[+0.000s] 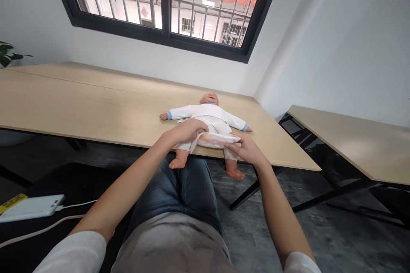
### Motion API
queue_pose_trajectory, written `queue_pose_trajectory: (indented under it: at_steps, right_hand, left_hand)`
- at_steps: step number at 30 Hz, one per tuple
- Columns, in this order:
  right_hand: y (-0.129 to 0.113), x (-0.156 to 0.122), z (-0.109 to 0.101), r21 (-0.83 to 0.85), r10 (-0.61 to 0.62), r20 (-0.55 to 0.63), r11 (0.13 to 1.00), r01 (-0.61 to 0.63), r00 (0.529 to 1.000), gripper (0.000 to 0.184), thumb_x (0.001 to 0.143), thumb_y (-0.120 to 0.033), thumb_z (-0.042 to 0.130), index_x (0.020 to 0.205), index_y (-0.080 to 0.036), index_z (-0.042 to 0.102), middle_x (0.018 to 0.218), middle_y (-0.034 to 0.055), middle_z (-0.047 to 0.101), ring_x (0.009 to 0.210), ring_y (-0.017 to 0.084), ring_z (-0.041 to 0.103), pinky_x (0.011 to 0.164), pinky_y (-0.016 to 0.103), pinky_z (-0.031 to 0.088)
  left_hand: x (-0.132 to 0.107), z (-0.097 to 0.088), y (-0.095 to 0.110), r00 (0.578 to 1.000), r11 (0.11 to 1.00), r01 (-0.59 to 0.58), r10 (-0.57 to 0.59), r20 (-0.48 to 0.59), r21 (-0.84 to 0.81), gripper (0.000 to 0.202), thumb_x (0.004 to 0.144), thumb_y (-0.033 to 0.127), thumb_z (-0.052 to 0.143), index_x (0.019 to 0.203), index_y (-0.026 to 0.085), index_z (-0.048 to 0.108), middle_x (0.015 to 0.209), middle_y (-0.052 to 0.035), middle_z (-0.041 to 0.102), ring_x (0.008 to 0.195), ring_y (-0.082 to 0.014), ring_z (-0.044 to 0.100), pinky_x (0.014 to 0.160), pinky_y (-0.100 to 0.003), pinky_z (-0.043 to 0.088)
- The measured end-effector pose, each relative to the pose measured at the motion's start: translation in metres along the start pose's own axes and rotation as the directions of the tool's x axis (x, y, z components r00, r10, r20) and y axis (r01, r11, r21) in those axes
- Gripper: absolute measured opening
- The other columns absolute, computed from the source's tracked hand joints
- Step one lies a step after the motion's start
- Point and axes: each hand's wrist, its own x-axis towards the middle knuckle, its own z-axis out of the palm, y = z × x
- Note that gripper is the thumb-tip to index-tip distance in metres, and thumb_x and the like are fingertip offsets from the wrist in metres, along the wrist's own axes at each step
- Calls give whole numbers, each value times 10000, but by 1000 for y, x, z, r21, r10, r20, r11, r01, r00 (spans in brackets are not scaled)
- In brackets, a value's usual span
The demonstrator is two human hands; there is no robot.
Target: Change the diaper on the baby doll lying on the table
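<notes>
A baby doll point(209, 113) in a white top with blue cuffs lies on its back on the wooden table point(96, 102), its bare legs hanging over the near edge. A folded white diaper point(215, 140) with a faint coloured print lies across the doll's hips. My left hand point(185, 131) has its fingers curled over the diaper's left end and the doll's waist. At the diaper's right end, my right hand point(245, 147) pinches the edge.
A white power bank point(32, 207) with a cable lies on a dark surface at the lower left. A second wooden table point(352, 140) stands to the right. A barred window point(166, 4) fills the wall behind. Plant leaves point(6, 53) show at the far left.
</notes>
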Motion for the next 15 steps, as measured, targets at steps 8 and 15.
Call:
queue_pose_trajectory:
  at_steps: [8,15]
  right_hand:
    - [15,14,-3,-24,-78,192,996,84,978,262,800,-259,668,1050,-246,745,1237,50,648,1154,253,588,1047,402,436]
    - [13,14,3,-98,-59,142,992,73,988,184,900,-351,590,901,-204,700,954,46,699,911,233,613,877,343,484]
  left_hand:
    - [-19,-28,-20,976,995,-71,56,213,68,540,730,102,623,1237,280,669,1598,-13,340,1437,-289,368,1151,-383,363]
    - [-13,-3,-26,989,997,9,-20,145,73,468,741,169,692,1198,265,678,1631,-28,253,1437,-286,366,1150,-361,370]
